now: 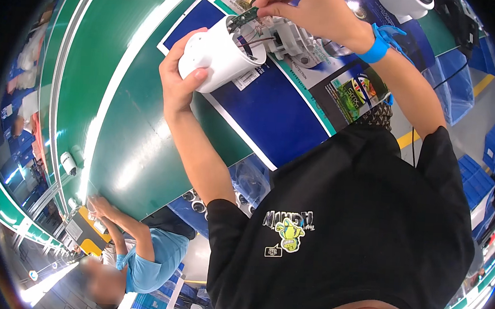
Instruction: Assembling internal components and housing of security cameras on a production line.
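Note:
My left hand (182,78) is wrapped round a white rounded housing (216,62), tilted with its open end toward the upper right. Out of that opening stands a narrow green circuit board (242,19). Thin dark and reddish wires (259,42) run from inside the housing toward white plastic parts (291,41) lying beside it. Above the opening, my right hand (318,14) pinches the upper end of the board between thumb and fingers; the fingertips partly hide it. A blue strap (377,46) circles my right wrist.
Printed sheets with a dark blue panel (284,114) lie on the green table (141,125). Another white housing (404,4) stands at the far right. Clear plastic bags (453,82) hang by the right edge. A co-worker in a blue shirt (159,259) works at the lower left.

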`<action>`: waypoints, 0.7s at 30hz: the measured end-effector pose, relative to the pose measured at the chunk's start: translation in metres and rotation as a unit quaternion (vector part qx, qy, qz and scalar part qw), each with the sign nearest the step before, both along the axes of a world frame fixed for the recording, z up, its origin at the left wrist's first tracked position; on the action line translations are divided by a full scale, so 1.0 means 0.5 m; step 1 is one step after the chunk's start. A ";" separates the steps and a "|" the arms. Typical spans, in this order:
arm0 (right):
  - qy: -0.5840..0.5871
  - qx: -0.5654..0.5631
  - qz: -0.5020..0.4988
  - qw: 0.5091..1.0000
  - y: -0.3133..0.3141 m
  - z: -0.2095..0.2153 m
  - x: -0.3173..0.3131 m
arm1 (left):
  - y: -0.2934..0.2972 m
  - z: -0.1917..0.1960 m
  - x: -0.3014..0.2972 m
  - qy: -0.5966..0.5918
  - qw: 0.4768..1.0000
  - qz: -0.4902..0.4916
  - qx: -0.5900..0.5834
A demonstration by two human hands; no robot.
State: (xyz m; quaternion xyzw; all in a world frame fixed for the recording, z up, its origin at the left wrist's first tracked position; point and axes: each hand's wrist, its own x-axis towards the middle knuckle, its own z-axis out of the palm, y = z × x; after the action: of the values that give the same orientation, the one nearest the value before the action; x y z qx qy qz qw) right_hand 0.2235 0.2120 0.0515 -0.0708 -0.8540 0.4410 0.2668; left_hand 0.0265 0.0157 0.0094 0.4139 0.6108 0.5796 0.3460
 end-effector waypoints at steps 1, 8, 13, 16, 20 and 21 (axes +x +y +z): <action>0.025 -0.001 -0.009 1.000 -0.006 -0.008 0.001 | 0.001 -0.001 0.001 -0.001 1.000 -0.001 -0.001; -0.014 -0.053 0.002 0.998 -0.002 0.023 -0.010 | 0.006 -0.002 0.007 -0.043 0.998 -0.032 0.037; 0.005 0.031 0.005 0.999 0.011 -0.002 -0.025 | 0.008 0.000 0.019 -0.035 0.999 -0.024 0.023; -0.044 0.059 0.061 0.995 0.019 -0.008 -0.026 | 0.005 -0.006 0.022 -0.044 0.998 -0.034 0.014; -0.101 -0.008 0.165 0.981 0.059 0.001 -0.017 | 0.009 -0.007 0.033 -0.050 0.997 -0.051 0.011; -0.140 -0.077 0.185 0.970 0.063 0.003 -0.018 | 0.008 -0.007 0.035 -0.063 0.997 -0.052 0.014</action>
State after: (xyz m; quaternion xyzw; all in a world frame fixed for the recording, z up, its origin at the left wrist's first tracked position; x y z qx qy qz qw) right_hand 0.2146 0.2435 0.0533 0.0072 -0.8446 0.5327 0.0521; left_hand 0.0440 0.0196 0.0058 0.4121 0.5571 0.5948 0.4074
